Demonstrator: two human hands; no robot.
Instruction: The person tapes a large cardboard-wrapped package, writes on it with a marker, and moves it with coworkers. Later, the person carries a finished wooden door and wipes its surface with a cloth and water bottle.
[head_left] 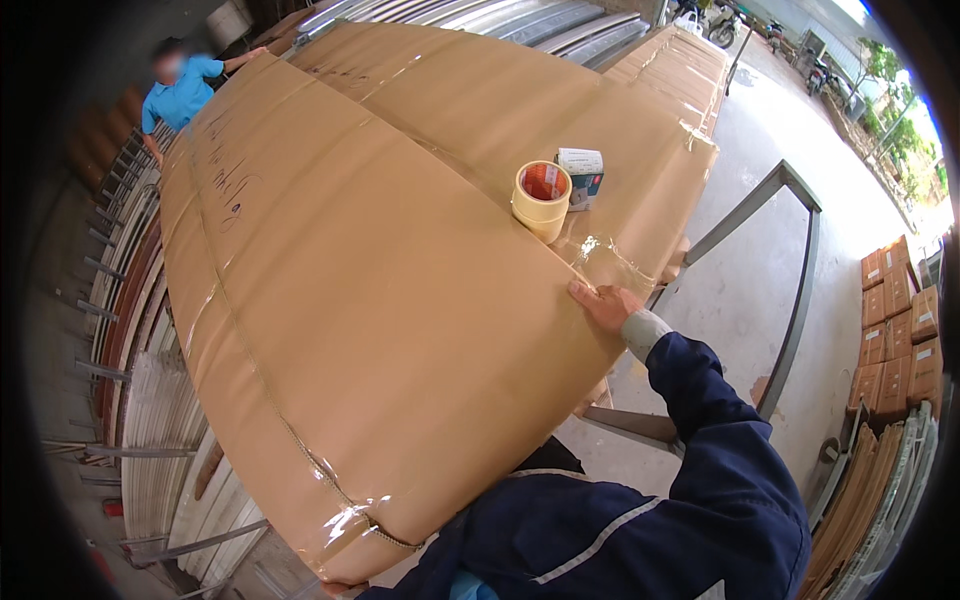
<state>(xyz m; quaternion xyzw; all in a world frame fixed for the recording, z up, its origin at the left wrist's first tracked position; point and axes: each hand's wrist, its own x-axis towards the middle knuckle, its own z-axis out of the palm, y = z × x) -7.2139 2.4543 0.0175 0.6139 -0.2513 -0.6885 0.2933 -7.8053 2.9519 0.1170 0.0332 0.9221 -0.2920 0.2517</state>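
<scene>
A large flat package (pixel 370 270) in brown wrapping spreads before me, bound with clear tape and a cord near its left side. It overlaps another brown-wrapped package (pixel 490 100). My right hand (pixel 608 305) grips the top package's right edge, thumb above, other fingers mostly hidden. Just a sliver of my left hand (pixel 340 588) shows at its near left corner; those fingers are largely out of sight. Beyond my right hand, a pale yellow roll of tape (pixel 541 212) and a small teal-and-white box (pixel 582 180) stand on the wrapping.
At the far left a person in a blue shirt (pixel 182 100) has a hand on the package's far end. Racked long panels (pixel 160 420) line the left. A grey metal frame (pixel 812 260) stands on the right, with stacked cartons (pixel 885 330) beyond.
</scene>
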